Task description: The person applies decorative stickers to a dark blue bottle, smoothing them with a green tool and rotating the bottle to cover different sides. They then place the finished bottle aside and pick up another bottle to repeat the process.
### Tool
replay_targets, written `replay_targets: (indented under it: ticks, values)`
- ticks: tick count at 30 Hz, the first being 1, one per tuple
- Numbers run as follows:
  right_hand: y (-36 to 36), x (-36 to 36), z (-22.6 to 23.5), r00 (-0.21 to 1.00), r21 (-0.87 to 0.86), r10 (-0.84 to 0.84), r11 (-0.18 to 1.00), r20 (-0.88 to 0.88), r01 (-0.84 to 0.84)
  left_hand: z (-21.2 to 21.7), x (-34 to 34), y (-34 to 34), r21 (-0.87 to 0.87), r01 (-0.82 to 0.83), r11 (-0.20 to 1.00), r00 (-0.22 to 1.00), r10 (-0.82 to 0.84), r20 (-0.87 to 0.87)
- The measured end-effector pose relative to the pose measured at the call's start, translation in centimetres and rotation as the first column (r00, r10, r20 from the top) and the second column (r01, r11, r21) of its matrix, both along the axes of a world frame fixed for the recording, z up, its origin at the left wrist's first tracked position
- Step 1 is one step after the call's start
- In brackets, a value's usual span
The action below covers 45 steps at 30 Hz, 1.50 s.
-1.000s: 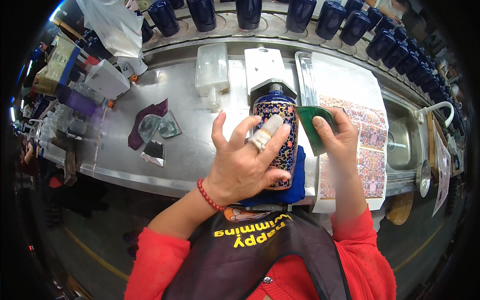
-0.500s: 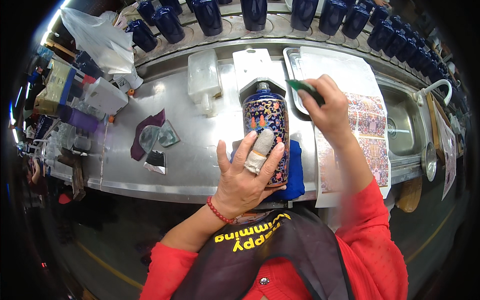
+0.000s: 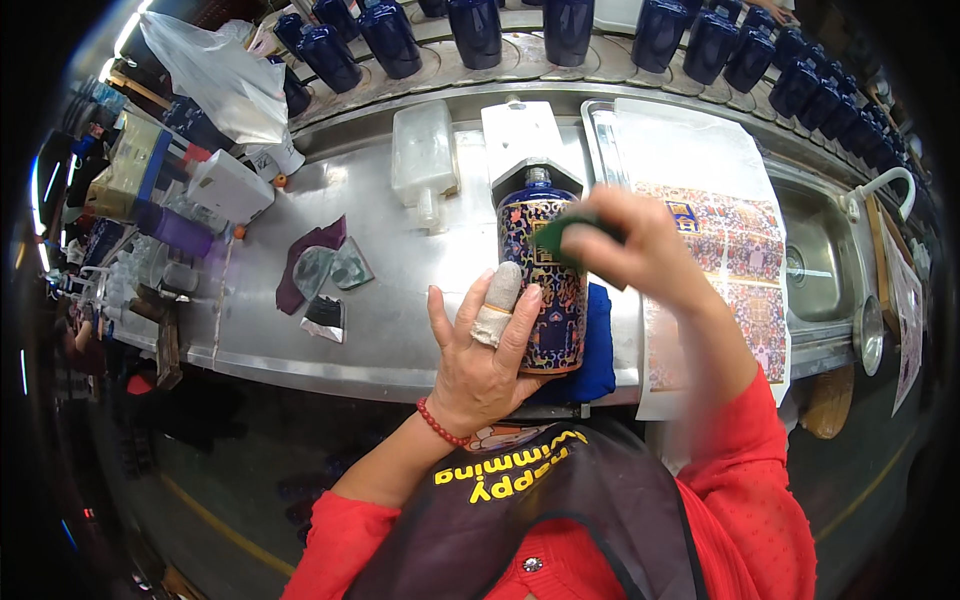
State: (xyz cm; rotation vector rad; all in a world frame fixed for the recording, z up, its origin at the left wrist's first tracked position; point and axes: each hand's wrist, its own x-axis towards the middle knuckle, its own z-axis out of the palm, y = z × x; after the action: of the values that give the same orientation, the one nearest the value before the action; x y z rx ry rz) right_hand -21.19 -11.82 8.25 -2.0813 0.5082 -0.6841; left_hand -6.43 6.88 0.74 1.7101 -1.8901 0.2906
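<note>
A dark blue bottle with a colourful floral decal lies on the metal counter, its neck pointing away in a notched grey rest. My left hand grips it along the left side, fingers spread over the decal and the thumb at the base. A pale cloth cover wraps one finger. Pinched in my right hand is a flat green scraper, which lies over the bottle's upper front; the hand is slightly blurred. Under the bottle shows a blue cloth.
Printed decal sheets lie to the right, before a sink. A clear block-shaped bottle stands behind. Purple and green scraps lie on the left. Several blue bottles line a conveyor at the back.
The bottle has turned, so a framed panel now faces up where flowers showed before. My right hand has brought the scraper left and down from beside the neck onto the bottle. The conveyor bottles have shifted.
</note>
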Motion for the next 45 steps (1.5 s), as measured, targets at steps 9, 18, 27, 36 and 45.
replay_targets:
  ticks: [9, 18, 27, 36, 45]
  values:
    - [-3.4, 2.4, -0.6, 0.913, -0.577, -0.358, 0.712, 0.193, 0.401, 0.4, -0.3, 0.2, -0.013, -0.031, 0.999, 0.999, 0.031, 0.019]
    - [-2.5, 2.0, -1.9, 0.977, 0.295, -0.149, 0.951, 0.155, 0.098, 0.4, -0.1, 0.2, -0.010, -0.008, 1.000, 0.999, 0.009, 0.053]
    - [-1.0, 0.3, -3.0, 0.921, 0.423, -0.334, 0.877, 0.200, 0.226, -1.3, 1.9, 0.6, 0.075, 0.127, 0.989, 0.976, -0.111, -0.190]
    - [0.7, -1.1, -5.4, 0.818, 0.638, -0.495, 0.739, 0.294, 0.217, 3.3, 4.7, -6.0, 0.146, 0.152, 0.978, 0.987, -0.157, 0.024]
    - [-1.0, 0.2, -5.3, 0.856, 0.585, -0.391, 0.800, 0.338, 0.134, 7.0, 1.6, -4.3, 0.232, 0.230, 0.945, 0.965, -0.252, 0.070]
